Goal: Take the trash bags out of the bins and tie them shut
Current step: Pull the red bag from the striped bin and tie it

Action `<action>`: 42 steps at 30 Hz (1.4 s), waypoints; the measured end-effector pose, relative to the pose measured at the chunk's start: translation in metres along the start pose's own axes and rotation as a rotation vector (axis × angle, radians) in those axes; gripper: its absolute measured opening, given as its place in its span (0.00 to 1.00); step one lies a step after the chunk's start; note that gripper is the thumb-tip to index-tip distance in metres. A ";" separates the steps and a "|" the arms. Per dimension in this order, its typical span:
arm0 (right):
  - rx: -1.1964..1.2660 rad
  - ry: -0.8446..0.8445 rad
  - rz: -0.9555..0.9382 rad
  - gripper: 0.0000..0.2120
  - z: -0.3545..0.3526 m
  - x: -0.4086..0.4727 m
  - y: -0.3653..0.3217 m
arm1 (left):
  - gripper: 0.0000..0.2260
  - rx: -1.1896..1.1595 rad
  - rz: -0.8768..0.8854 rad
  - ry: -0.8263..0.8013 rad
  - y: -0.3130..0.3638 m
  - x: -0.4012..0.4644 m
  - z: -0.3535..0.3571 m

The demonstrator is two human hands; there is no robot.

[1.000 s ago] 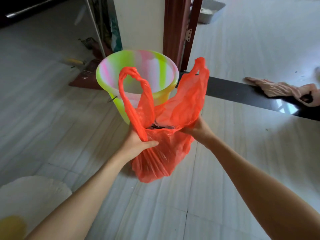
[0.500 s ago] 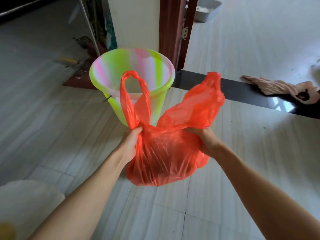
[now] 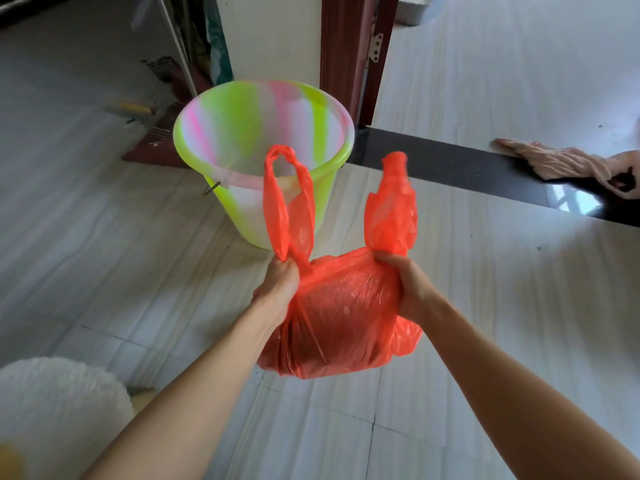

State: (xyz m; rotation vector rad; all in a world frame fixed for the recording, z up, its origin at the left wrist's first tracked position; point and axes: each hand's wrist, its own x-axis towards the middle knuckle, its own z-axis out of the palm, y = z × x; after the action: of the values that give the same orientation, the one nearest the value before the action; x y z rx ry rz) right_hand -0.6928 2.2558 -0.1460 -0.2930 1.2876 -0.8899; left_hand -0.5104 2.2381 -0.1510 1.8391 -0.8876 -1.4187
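Note:
An orange plastic trash bag (image 3: 343, 317) hangs in the air in front of me, bulging with contents I cannot see. My left hand (image 3: 278, 284) grips the base of its left handle loop, which stands upright. My right hand (image 3: 407, 289) grips the base of the right handle, bunched and pointing up. Behind the bag stands a green, pink and white striped bin (image 3: 249, 133) on the floor, with no liner in it.
A white wall corner and dark red door frame (image 3: 343, 53) rise behind the bin. A black threshold strip (image 3: 450, 164) crosses the floor, with a pink cloth (image 3: 568, 164) on it. A white fluffy mat (image 3: 59, 410) lies at lower left. Clutter sits left of the bin.
Both hands have gathered the bag's mouth closed below the handles. The right handle, spread wide before, is now bunched upright. The bag hangs lower and nearer to me.

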 end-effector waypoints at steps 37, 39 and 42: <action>0.163 -0.311 -0.129 0.17 -0.009 0.017 0.030 | 0.08 -0.225 -0.069 -0.323 -0.008 0.001 0.031; -0.059 -0.188 -0.217 0.16 -0.009 0.020 0.040 | 0.11 -0.222 -0.031 -0.229 -0.013 0.003 0.034; -0.324 0.084 -0.364 0.10 -0.005 0.026 0.048 | 0.13 -0.266 -0.011 -0.154 -0.014 0.001 0.035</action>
State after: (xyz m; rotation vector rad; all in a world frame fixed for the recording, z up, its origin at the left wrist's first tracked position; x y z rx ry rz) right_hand -0.6778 2.2701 -0.1970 -0.7708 1.4844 -1.0034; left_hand -0.5422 2.2417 -0.1700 1.5558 -0.7230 -1.6174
